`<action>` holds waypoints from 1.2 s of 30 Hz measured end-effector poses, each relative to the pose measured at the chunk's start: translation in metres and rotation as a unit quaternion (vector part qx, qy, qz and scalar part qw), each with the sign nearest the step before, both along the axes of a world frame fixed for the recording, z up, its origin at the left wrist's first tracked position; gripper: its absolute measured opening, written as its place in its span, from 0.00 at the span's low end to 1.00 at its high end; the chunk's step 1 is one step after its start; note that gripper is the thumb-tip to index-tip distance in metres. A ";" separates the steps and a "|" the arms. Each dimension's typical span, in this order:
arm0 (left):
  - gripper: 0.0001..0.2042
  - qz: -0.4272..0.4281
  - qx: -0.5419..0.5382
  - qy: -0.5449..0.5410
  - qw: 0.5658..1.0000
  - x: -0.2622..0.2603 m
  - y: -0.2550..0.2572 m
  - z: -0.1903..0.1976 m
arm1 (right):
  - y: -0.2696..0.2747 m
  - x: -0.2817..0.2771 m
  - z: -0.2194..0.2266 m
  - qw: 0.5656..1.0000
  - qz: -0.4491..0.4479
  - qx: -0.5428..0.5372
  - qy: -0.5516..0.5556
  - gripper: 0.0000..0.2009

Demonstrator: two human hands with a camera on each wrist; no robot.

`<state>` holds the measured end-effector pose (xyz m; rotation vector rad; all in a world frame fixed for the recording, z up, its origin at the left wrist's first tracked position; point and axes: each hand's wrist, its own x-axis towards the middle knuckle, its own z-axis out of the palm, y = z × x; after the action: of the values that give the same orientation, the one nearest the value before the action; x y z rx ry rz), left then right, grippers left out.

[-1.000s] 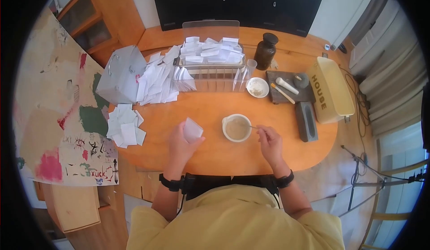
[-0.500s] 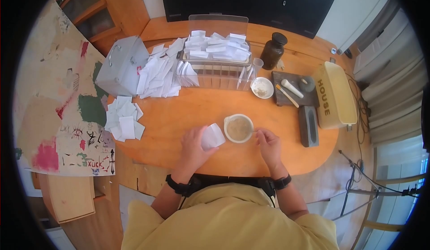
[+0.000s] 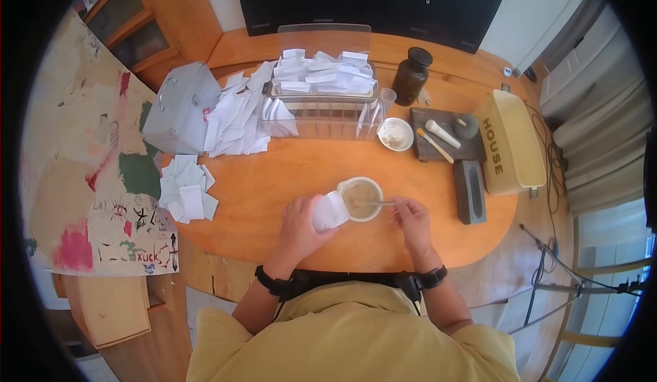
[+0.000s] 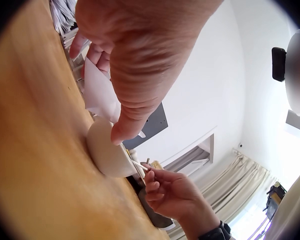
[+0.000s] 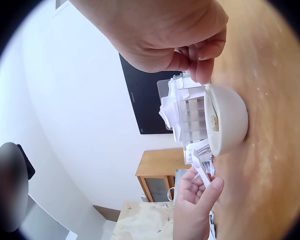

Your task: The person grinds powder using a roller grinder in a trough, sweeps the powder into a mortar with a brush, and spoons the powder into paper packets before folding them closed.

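Note:
A white spouted bowl [image 5: 232,122] of tan powder [image 3: 363,192] stands near the table's front. Just left of it, my left hand [image 3: 301,226] holds a small white paper packet [image 3: 331,212] between thumb and fingers. Seen from above, the packet's edge overlaps the bowl's left rim. The left wrist view shows the packet [image 4: 101,92] bent open beside the bowl [image 4: 107,150]. From the right, my right hand [image 3: 414,224] pinches the handle of a thin spoon [image 3: 384,203]. The spoon's end lies inside the bowl over the powder.
Behind stand a clear rack [image 3: 321,118] of paper packets, a packet pile [image 3: 236,118] and a metal box [image 3: 179,111]. More packets [image 3: 193,200] lie front left. To the right are a small dish [image 3: 395,127], a dark jar [image 3: 412,77], a grey trough [image 3: 470,194] and a yellow bin [image 3: 527,142].
My left hand has brought the packet rightward to the bowl's rim, and its mouth has turned toward the bowl. My right hand stays on the spoon, which has shifted slightly in the bowl.

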<state>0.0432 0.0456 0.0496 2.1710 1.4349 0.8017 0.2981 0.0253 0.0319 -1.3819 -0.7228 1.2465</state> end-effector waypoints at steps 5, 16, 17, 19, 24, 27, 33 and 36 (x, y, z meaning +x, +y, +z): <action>0.32 -0.013 0.008 -0.007 1.000 0.005 0.003 0.002 | 0.003 0.009 0.010 1.000 -0.008 0.012 0.002 0.09; 0.33 -0.014 -0.021 -0.056 0.998 0.012 0.002 -0.001 | 0.010 -0.010 0.038 0.999 0.043 0.015 0.004 0.08; 0.32 -0.012 -0.023 -0.059 0.998 0.012 0.002 -0.001 | 0.010 -0.011 0.037 0.999 0.042 0.010 0.004 0.08; 0.32 -0.009 -0.027 -0.063 0.998 0.012 0.001 -0.001 | 0.010 -0.012 0.036 0.999 0.047 0.015 0.008 0.08; 0.31 -0.009 -0.012 -0.072 0.997 0.011 0.002 -0.005 | 0.011 -0.013 0.040 0.998 0.051 0.015 0.016 0.08; 0.30 -0.011 -0.003 -0.079 0.997 0.012 0.002 -0.005 | 0.011 -0.015 0.041 0.998 0.053 0.015 0.005 0.08; 0.30 -0.016 0.003 -0.089 0.996 0.015 0.002 -0.002 | 0.010 -0.022 0.035 0.996 0.072 0.022 -0.037 0.08; 0.31 -0.020 0.006 -0.085 0.996 0.016 0.002 -0.002 | 0.006 -0.032 0.031 0.992 0.105 0.035 -0.058 0.07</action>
<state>0.0590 0.0472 0.0478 2.0780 1.3017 0.9567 0.2661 0.0316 0.0633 -1.3553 -1.0037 1.2978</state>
